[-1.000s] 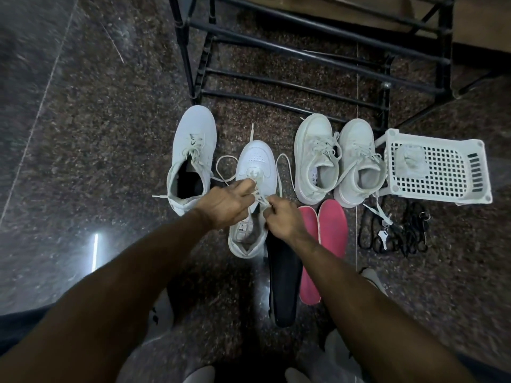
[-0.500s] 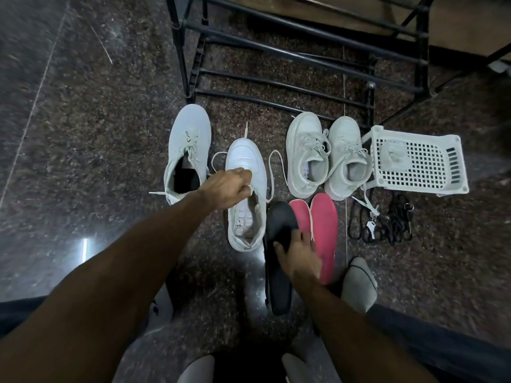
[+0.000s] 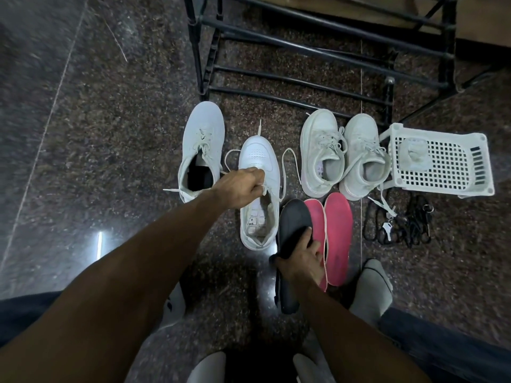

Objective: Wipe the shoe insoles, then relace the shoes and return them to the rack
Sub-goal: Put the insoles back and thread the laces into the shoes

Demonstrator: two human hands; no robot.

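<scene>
A: Dark speckled stone floor (image 3: pixel 116 139), with a black metal shoe rack (image 3: pixel 304 51) standing at the far side. Taking that rack as the marker, how far along does this look?

B: Partway, I'd judge. Nothing sits on the rack's bars that I can see. Four white shoes stand on the floor just in front of it. The pair of laced sneakers (image 3: pixel 343 153) below its right half look finished apart from being put back.

A: And the one in the middle?

B: The white sneaker (image 3: pixel 258 189), in front of the rack's left half, has its lace (image 3: pixel 290 164) looping loose to both sides, so relacing seems under way, not done. The left hand (image 3: pixel 240 189) has its fingers curled in, pinching the lace at the shoe's throat.

A: The other hand?

B: The right hand (image 3: pixel 301 258) grips a black insole (image 3: pixel 293 230), thumb beneath and fingers across the top, nearer the person than the sneaker. It probably goes back into that shoe.

A: What else is out?

B: Two pink insoles (image 3: pixel 331 233) lie beside the black one, still outside any shoe. The grey-white shoe (image 3: pixel 201 150) at the rack's left foot looks laced. A white plastic basket (image 3: pixel 442 158) holding a folded cloth (image 3: pixel 413 157) sits at the rack's right foot. Whether the insoles are wiped, I cannot tell.
</scene>
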